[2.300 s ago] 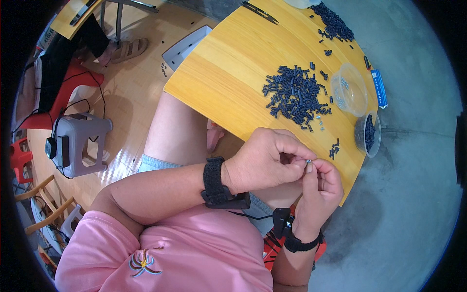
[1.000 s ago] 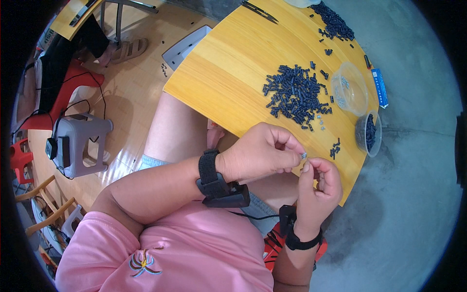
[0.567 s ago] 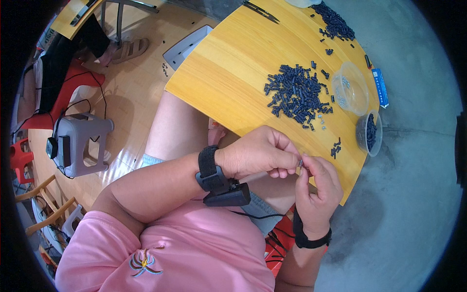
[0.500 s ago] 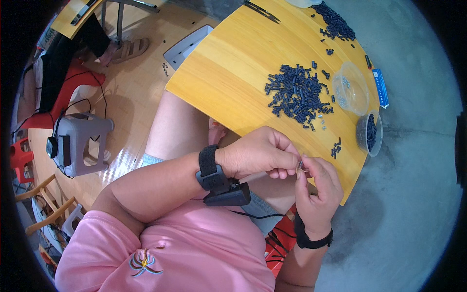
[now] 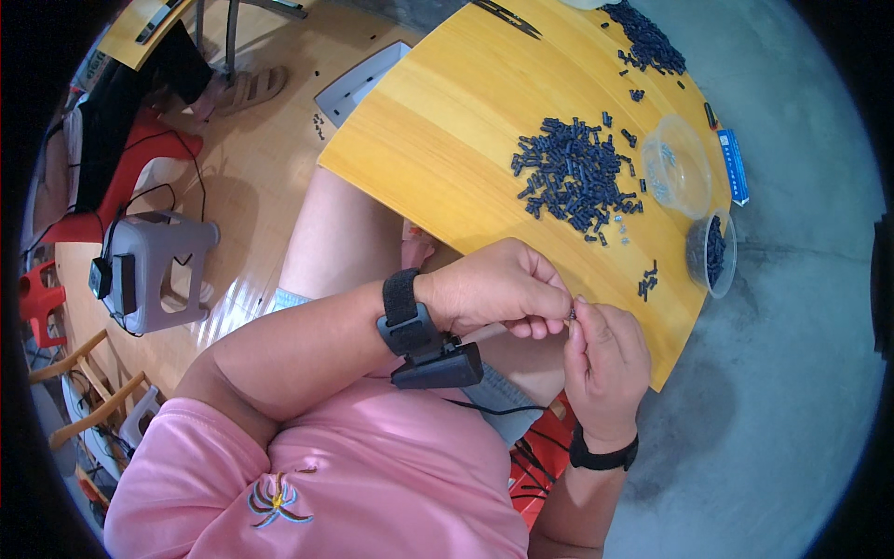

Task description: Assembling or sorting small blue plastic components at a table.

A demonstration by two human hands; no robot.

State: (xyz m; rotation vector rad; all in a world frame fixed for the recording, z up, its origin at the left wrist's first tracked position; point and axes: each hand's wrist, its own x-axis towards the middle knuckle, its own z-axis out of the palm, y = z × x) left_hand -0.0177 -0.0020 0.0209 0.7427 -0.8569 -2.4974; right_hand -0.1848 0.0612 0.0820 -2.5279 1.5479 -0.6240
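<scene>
Fingertip to fingertip, my left hand (image 5: pixel 503 291) and my right hand (image 5: pixel 610 359) meet over the near edge of the yellow table (image 5: pixel 428 140). Both are closed in a pinch on one small dark part (image 5: pixel 572 315), whose kind is mostly hidden by the fingers. Beyond them lies a big pile of short black cylindrical parts (image 5: pixel 570 172). A few loose black pieces (image 5: pixel 646 281) sit closer to my right hand. Some tiny clear or silvery bits (image 5: pixel 622 230) rest beside the pile.
A clear round tub (image 5: pixel 703 186) with small shiny bits and a smaller cup (image 5: pixel 697 265) of black parts stand at the right edge, near a blue box (image 5: pixel 733 168). Farther back are another black pile (image 5: pixel 647 42) and snips (image 5: pixel 507 17). A person's foot (image 5: pixel 219 98) shows at left.
Both hands stay together at nearly the same spot; the fingers have shifted slightly, closing more over the small part. The table's contents appear a little shifted with the view.
</scene>
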